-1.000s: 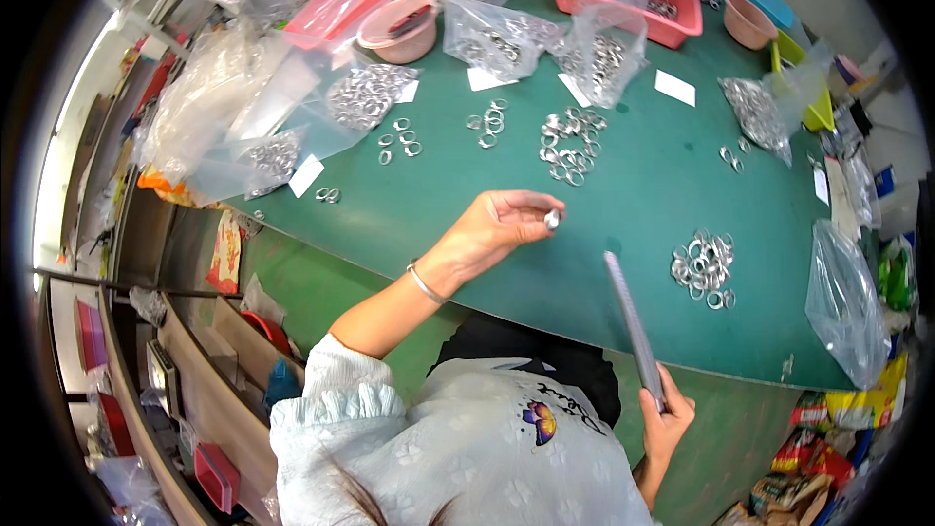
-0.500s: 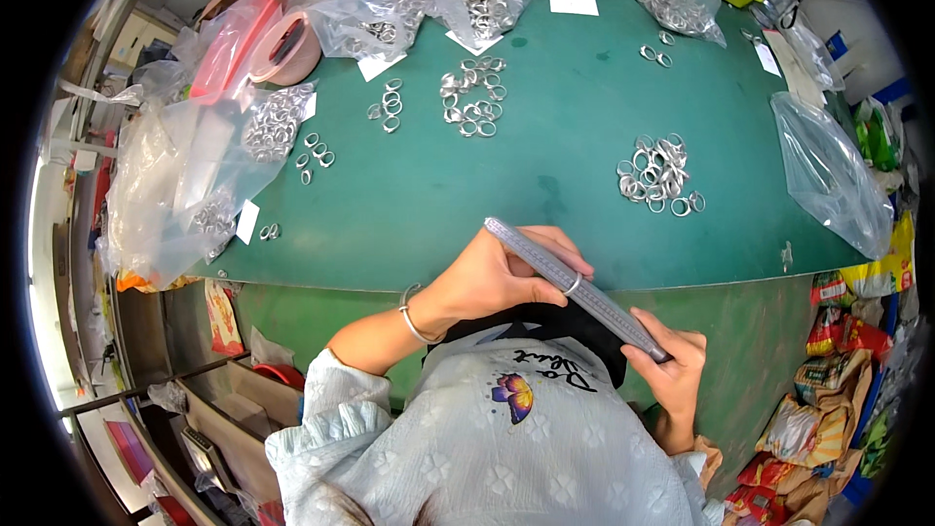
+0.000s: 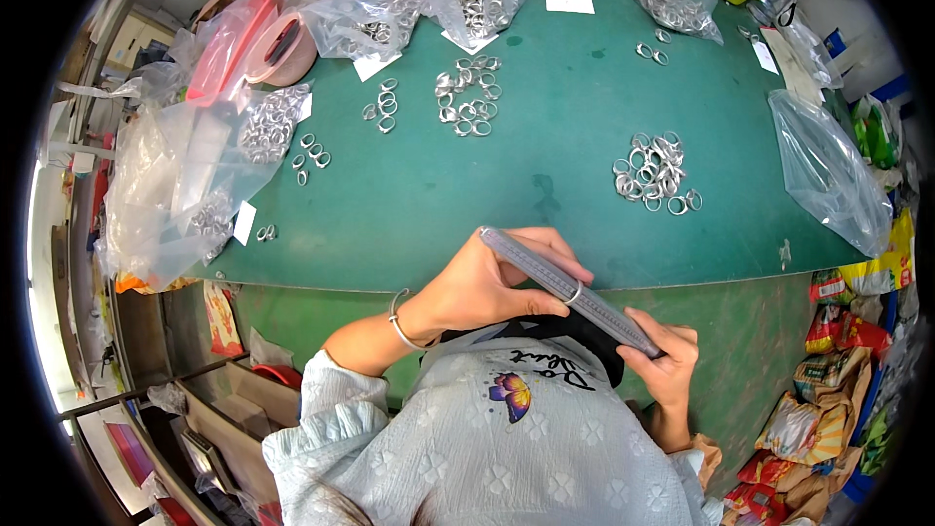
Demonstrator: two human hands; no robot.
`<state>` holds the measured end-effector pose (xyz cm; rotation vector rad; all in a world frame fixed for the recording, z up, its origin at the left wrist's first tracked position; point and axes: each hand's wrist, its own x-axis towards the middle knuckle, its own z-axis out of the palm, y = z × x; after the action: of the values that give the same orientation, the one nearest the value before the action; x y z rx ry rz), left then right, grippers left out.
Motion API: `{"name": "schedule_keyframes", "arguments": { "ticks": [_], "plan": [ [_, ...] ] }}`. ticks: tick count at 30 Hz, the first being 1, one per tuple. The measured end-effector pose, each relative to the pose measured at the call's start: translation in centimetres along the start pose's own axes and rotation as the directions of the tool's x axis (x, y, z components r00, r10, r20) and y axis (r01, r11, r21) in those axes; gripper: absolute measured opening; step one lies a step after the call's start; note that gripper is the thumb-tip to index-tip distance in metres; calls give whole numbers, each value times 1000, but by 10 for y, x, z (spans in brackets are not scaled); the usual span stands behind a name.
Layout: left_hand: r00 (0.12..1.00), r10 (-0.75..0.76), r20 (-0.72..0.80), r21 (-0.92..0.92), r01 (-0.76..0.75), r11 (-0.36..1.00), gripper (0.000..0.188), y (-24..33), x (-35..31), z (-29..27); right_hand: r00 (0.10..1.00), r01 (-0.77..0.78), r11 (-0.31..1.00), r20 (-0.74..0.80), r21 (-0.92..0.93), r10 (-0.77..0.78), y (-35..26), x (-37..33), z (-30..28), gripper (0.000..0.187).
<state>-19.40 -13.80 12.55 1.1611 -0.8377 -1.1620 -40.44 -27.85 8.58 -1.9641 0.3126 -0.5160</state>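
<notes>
Ring (image 3: 576,292), 1 s ago apart from grey rod (image 3: 609,316), now around it.

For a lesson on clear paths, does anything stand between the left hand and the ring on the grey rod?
Nothing visible does: the left hand pinches the ring, which encircles the grey rod.

Matt metal rod (image 3: 606,317), glossy metal ring (image 3: 576,293)

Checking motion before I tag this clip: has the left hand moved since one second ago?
Yes, toward the body: judged against the front edge of the green table, the left hand has come back to that edge.
</notes>
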Motion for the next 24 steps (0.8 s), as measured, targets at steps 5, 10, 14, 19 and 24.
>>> {"name": "schedule_keyframes", "arguments": {
  "ticks": [5, 10, 14, 19, 24],
  "plan": [
    [997, 26, -74, -20, -27, 999, 28, -7, 2, 3, 1000, -11, 1000, -14, -5, 11, 6, -1, 2, 42],
    [996, 38, -77, -39, -41, 998, 28, -7, 0, 10, 999, -50, 999, -20, 11, 50, 11, -6, 2, 42],
    [998, 58, -30, 46, -56, 997, 28, 0, 2, 6, 999, -27, 996, -15, 89, 29, 19, -5, 5, 43],
    [997, 78, -20, 95, -76, 993, 28, 2, 3, 5, 1000, -6, 996, -8, 90, 7, 20, -4, 4, 43],
    [999, 36, -26, 4, -36, 999, 28, -6, 3, 5, 999, -3, 996, -32, 91, 6, 24, -6, 7, 42]
  ]
}}
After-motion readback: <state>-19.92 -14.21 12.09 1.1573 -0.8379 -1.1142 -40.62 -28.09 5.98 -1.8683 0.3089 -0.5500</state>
